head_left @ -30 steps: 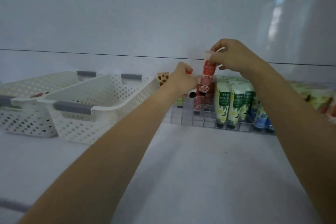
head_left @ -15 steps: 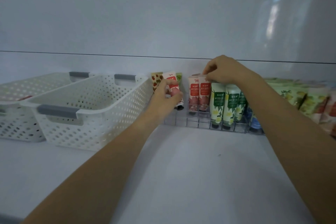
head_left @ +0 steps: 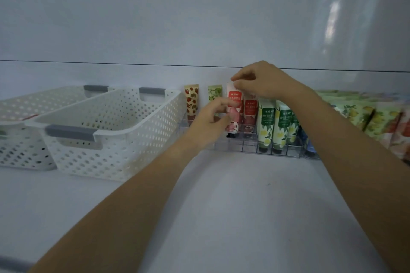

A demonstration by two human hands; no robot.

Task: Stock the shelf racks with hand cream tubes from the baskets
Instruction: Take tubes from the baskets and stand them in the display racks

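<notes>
A red-and-white hand cream tube (head_left: 234, 97) hangs cap down over the front left slots of the clear rack (head_left: 235, 146). My right hand (head_left: 264, 83) pinches its top edge from above. My left hand (head_left: 209, 122) holds its side, fingers and thumb on the left edge, slightly blurred. A second red tube (head_left: 250, 108) stands in the rack just to the right, then two green-and-white tubes (head_left: 266, 123). A strawberry-print tube (head_left: 192, 102) and a pale green tube (head_left: 214, 93) stand at the rack's back left.
Two white perforated baskets with grey handles sit to the left, the nearer basket (head_left: 124, 150) close to the rack, the farther basket (head_left: 20, 148) beside it. Blue tubes (head_left: 309, 145) and several green and pink packets (head_left: 366, 117) fill the shelf to the right. A white wall rises behind.
My right hand left the tubes standing in the rack and took the top of the red tube held by my left hand. That tube moved right, to beside the other red tube.
</notes>
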